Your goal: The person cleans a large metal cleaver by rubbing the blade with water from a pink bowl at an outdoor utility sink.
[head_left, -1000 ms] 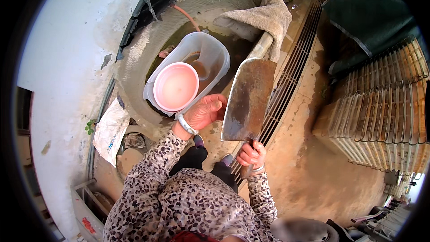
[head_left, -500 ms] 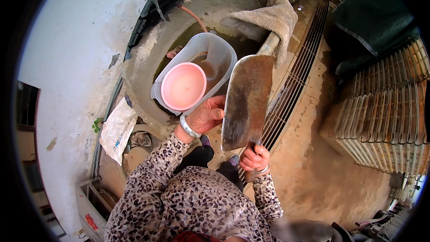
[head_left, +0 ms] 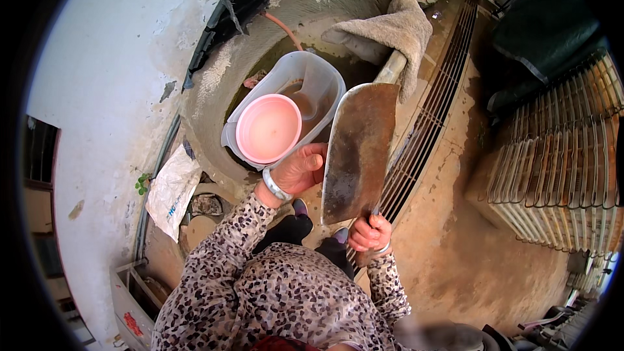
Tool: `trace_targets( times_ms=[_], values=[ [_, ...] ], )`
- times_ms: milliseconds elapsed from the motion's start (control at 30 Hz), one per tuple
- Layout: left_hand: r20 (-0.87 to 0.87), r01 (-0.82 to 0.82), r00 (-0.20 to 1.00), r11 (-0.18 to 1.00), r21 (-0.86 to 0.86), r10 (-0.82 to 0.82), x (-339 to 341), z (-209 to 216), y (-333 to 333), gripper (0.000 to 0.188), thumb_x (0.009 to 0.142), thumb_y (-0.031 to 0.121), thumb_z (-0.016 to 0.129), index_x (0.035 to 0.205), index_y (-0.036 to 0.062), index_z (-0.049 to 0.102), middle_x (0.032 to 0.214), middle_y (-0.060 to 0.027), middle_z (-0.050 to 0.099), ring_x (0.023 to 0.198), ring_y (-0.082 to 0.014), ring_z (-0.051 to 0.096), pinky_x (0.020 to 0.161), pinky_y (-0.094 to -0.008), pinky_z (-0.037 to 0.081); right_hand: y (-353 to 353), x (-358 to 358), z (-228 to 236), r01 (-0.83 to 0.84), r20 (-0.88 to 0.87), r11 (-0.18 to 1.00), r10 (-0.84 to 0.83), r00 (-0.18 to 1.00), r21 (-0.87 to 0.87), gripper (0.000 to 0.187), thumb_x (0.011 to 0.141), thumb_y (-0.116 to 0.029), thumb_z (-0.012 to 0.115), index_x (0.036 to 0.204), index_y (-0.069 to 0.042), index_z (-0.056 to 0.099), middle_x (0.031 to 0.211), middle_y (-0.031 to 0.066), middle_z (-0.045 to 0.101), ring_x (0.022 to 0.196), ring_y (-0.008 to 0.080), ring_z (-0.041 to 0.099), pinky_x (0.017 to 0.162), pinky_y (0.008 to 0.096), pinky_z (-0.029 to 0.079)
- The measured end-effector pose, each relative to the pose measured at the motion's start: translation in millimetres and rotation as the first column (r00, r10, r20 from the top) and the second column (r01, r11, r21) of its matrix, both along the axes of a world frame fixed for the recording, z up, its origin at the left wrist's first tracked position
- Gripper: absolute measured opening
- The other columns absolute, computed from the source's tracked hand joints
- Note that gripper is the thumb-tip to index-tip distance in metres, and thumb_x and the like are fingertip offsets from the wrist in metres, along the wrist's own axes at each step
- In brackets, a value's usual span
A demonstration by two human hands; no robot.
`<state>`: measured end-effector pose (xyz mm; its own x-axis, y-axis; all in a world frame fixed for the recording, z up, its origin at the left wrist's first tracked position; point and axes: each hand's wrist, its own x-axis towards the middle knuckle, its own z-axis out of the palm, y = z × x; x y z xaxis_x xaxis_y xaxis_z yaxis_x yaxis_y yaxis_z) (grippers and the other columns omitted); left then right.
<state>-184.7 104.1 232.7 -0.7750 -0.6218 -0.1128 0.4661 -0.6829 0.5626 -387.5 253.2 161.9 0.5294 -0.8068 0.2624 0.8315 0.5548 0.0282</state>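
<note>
My right hand [head_left: 368,234] is closed around the handle of a large cleaver [head_left: 359,153]. The cleaver's broad, brown-stained blade points up and away from me, with a pale edge along its left side. Beside that edge is my left hand [head_left: 299,170], wearing a pale bangle. Its thumb shows in front, while the other fingertips are hidden behind the blade. I cannot tell whether they touch it. Just beyond the left hand, a pink basin [head_left: 268,128] with cloudy liquid sits in a translucent plastic tub [head_left: 328,94].
The tub stands inside a round concrete basin [head_left: 214,84] holding murky water. A beige towel [head_left: 406,26] hangs over its rim. A slatted drain grate [head_left: 432,123] runs along the right, with stacked wire racks [head_left: 552,169] beyond. A white sack [head_left: 172,192] lies by the wall.
Hardly anything differs: the cleaver and both hands hold almost the same pose. The whole view has shifted very slightly, with the surroundings a little lower.
</note>
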Motion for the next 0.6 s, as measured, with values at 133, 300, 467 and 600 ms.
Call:
trace_targets(
  times_ms=[133, 300, 467, 600],
  values=[
    [0.022, -0.059, 0.998, 0.997, -0.04, 0.06, 1, 5, -4, 0.06, 0.082, 0.033, 0.081, 0.126, 0.0009, 0.057, 0.116, -0.0055, 0.066, 0.108, -0.0164, 0.062, 0.098, -0.0351, 0.049, 4, 4, -3, -0.01, -0.031, 1.0, 0.011, 0.999, 0.021, 0.033, 0.104, -0.025, 0.043, 0.075, -0.013, 0.051, 0.057, -0.0068, 0.041, 0.044, 0.0076, 0.041, 0.051, 0.03, 0.04],
    [0.025, -0.049, 0.998, 0.998, -0.047, 0.05, 2, 1, -4, 0.062, 0.082, 0.032, 0.081, 0.129, 0.0, 0.056, 0.119, -0.0069, 0.066, 0.11, -0.0176, 0.062, 0.099, -0.036, 0.05, 10, 5, -5, 0.008, -0.032, 0.997, -0.006, 0.999, 0.076, 0.017, 0.103, -0.022, 0.045, 0.106, -0.012, 0.059, 0.058, -0.0065, 0.042, 0.044, 0.0073, 0.043, 0.049, 0.0301, 0.041],
    [0.015, -0.021, 1.0, 0.999, -0.027, 0.021, 7, -6, -2, 0.057, 0.084, 0.031, 0.079, 0.127, 0.0006, 0.057, 0.117, -0.0065, 0.066, 0.109, -0.0172, 0.062, 0.098, -0.0363, 0.049, 9, 10, -11, -0.008, 0.045, 1.0, 0.008, 0.999, 0.015, 0.027, 0.104, -0.022, 0.043, 0.129, -0.017, 0.054, 0.059, -0.0066, 0.043, 0.045, 0.0066, 0.043, 0.048, 0.0287, 0.041],
    [-0.044, -0.026, 0.999, 1.0, 0.001, 0.026, 6, -9, -2, 0.052, 0.086, 0.03, 0.077, 0.125, 0.0016, 0.059, 0.114, -0.005, 0.067, 0.107, -0.0165, 0.063, 0.098, -0.0362, 0.049, 9, 15, -26, 0.003, 0.082, 0.998, 0.002, 0.997, -0.06, 0.026, 0.105, -0.023, 0.041, 0.127, -0.019, 0.054, 0.062, -0.0079, 0.044, 0.045, 0.0057, 0.043, 0.049, 0.0278, 0.042]
  ],
)
